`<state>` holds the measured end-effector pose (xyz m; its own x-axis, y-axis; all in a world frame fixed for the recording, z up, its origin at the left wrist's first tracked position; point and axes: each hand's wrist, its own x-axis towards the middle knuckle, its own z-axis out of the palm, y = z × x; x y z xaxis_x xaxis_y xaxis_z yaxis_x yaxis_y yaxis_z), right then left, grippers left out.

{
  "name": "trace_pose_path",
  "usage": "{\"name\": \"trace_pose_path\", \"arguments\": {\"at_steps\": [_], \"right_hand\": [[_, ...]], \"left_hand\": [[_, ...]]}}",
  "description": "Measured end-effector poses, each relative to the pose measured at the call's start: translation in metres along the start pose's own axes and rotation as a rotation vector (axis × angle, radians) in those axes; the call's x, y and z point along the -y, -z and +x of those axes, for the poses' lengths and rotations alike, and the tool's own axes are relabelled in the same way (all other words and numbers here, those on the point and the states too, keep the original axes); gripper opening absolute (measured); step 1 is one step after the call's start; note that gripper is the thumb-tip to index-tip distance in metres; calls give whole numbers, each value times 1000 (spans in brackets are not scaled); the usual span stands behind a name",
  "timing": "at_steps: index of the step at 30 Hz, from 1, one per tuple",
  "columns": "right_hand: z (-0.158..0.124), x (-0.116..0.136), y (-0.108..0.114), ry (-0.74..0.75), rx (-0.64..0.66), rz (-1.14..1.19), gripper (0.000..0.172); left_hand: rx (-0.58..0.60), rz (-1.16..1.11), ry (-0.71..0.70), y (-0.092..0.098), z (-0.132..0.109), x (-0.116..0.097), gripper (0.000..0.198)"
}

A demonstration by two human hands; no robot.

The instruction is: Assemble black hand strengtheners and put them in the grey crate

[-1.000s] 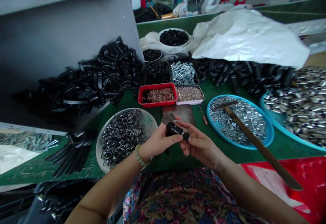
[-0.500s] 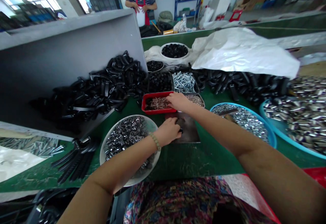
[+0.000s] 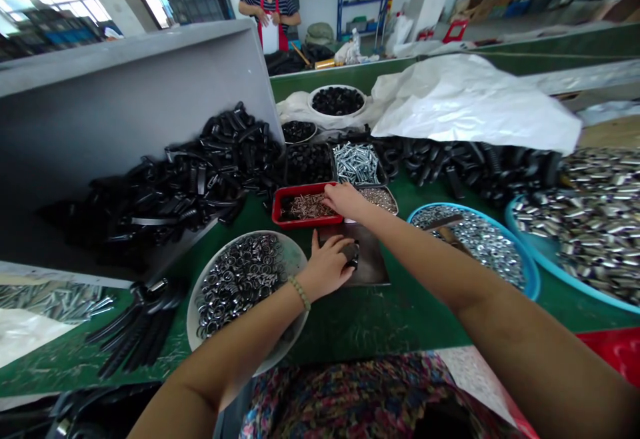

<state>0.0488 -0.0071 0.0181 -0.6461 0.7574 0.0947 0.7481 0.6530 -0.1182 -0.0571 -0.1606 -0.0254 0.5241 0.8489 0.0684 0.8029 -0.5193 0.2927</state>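
Observation:
My left hand [image 3: 327, 267], with a beaded bracelet on its wrist, rests over the dark metal plate [image 3: 373, 269]. Its thumb is spread away while the other fingers curl over a small dark ring-shaped part [image 3: 351, 252], partly hidden. Reaching farther forward, my right hand [image 3: 345, 199] dips its closed fingertips into the right end of a red tray [image 3: 287, 223]. Thin copper-coloured pins [image 3: 310, 206] lie in that tray; whatever is between the fingertips is hidden. A white bowl of shiny metal rings [image 3: 240, 279] stands beneath my left forearm.
A grey bin [image 3: 200, 72] of black curved parts lies at left. Behind the red tray sits a tray of silver screws [image 3: 356, 162]. Blue basins [image 3: 533, 286] of metal pieces stand at right, one with a brown-handled tool. Across the table is a person [image 3: 270, 12].
My left hand's thumb and fingers have spread from a tighter bunch, uncovering more of the dark part. My right hand stays at the red tray. The view has shifted slightly.

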Motion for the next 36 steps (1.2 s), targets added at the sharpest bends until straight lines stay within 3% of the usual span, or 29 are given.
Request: {"name": "trace_pose_path", "arguments": {"at_steps": [3,7,11,14,21,26,28,30,33,36], "right_hand": [[-26,-4,9,-59,-32,102,27],[-83,-15,7,-123,-71,478,17],[-122,-18,-9,-184,60,694,18],[-127,-15,-17,-235,107,590,14],[-126,-5,-22,-143,42,342,13],[-129,6,-29,103,-8,80,20],[-138,0,-24,132,-21,14,21],[-157,-17,-14,-17,-67,-65,28],[-201,-60,0,-487,-86,-265,38],[-235,-93,6,-707,108,-346,38]], "left_hand": [[47,-24,31,1,0,1,45],[22,-64,59,-1,1,0,47],[-35,-96,140,-6,6,-1,54],[-37,-105,172,-8,9,-1,57],[-51,-107,181,-6,9,-1,61],[-43,-100,177,-4,9,-3,58],[-44,-100,188,-4,9,-3,58],[-41,-104,200,-3,9,-3,57],[-33,-119,196,-3,9,-3,53],[-41,-128,181,-1,9,-2,51]]}}
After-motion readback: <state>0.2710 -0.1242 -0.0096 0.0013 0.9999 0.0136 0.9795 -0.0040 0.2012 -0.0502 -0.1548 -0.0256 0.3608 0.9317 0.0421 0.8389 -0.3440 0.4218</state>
